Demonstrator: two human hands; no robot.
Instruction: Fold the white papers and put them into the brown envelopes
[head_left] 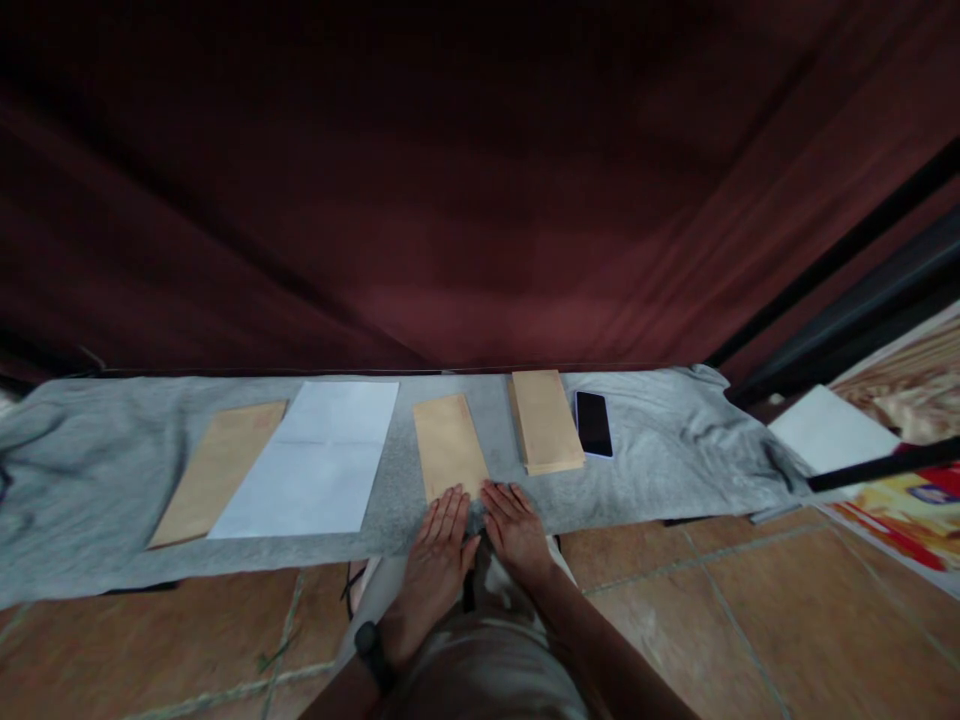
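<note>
My left hand [436, 555] and my right hand [516, 530] lie flat, fingers together, at the near edge of a grey cloth [660, 450]. Their fingertips touch the near end of a single brown envelope [448, 445] lying lengthwise in the middle. Neither hand holds anything. A black band sits on my left wrist. To the left lies a white sheet of paper [315, 458], and beside that another brown envelope [219, 470]. To the right rests a stack of brown envelopes [546, 420].
A black phone [594, 423] lies right of the envelope stack. A dark red curtain [450, 200] hangs behind the cloth. Brown floor tiles [712, 610] run underneath. White paper [829, 428] and a colourful print [911, 510] lie at far right, behind black bars.
</note>
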